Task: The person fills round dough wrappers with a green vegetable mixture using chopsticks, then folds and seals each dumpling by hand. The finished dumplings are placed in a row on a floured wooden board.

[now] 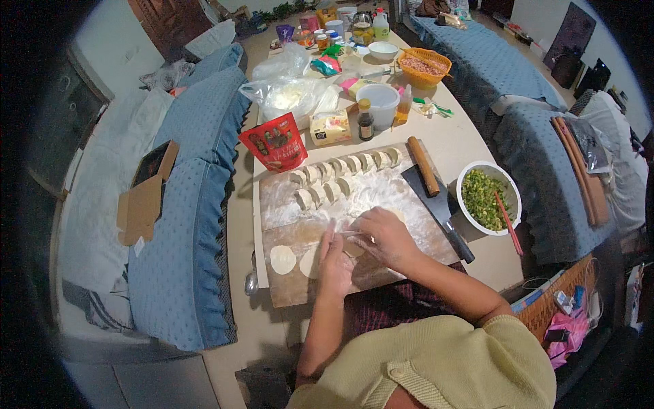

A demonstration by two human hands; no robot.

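My left hand (335, 258) and my right hand (384, 236) meet above a floured wooden board (286, 291), pinching a thin, pale piece of dough (349, 233) between their fingertips. Most of that dough is hidden by the fingers. On the board beside my left hand lie a flat round dough wrapper (283, 259) and a second wrapper (308, 262), partly covered by the hand. Two rows of folded dumplings (332, 190) stand beyond my hands. A cleaver (434, 209) lies along the board's right side, with a wooden rolling pin (423, 166) across its blade.
A white bowl of chopped green filling (483, 202) with red chopsticks (508, 225) stands right of the board. Past the board are a red pouch (276, 143), a dark sauce bottle (365, 122), a white tub (378, 102) and an orange basket (425, 69). Blue-covered sofas (179, 214) flank the table.
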